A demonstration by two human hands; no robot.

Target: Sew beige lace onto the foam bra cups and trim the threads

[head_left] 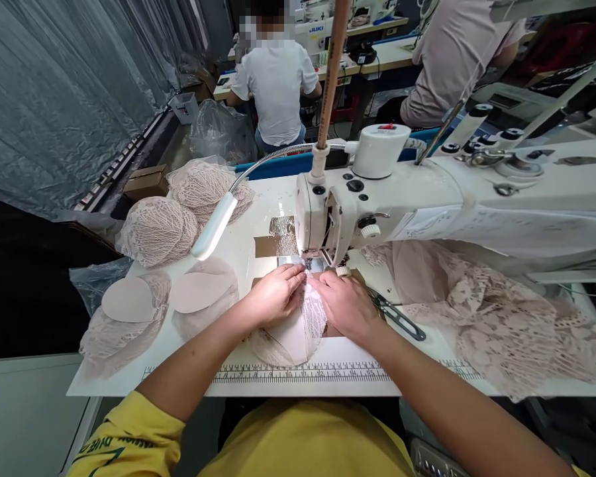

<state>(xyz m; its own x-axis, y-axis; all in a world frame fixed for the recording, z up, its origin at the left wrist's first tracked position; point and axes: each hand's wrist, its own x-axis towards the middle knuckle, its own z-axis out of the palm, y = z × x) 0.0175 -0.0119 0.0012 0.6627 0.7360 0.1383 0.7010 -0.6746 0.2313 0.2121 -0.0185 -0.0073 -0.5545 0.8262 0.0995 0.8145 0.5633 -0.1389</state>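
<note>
A beige lace cup piece (298,334), with a smooth pale panel in it, lies on the sewing machine bed with its far end at the needle area (308,262). My left hand (278,293) presses on its left side, fingers together and fingertips close to the presser foot. On the opposite edge, my right hand (347,303) grips the fabric with bent fingers, just right of the foot. The white sewing machine (387,192) stands over the far end of the piece. Thread snips (400,317) lie right of my right hand. The needle tip is too small to make out.
Stacked lace cups (159,232) sit at the back left, with cut pieces (129,301) nearer me. A lamp (213,228) on a bendy arm hangs left of the machine head. Joined lace (506,318) is heaped right. A printed ruler (278,374) runs along the front edge. Two people sit beyond.
</note>
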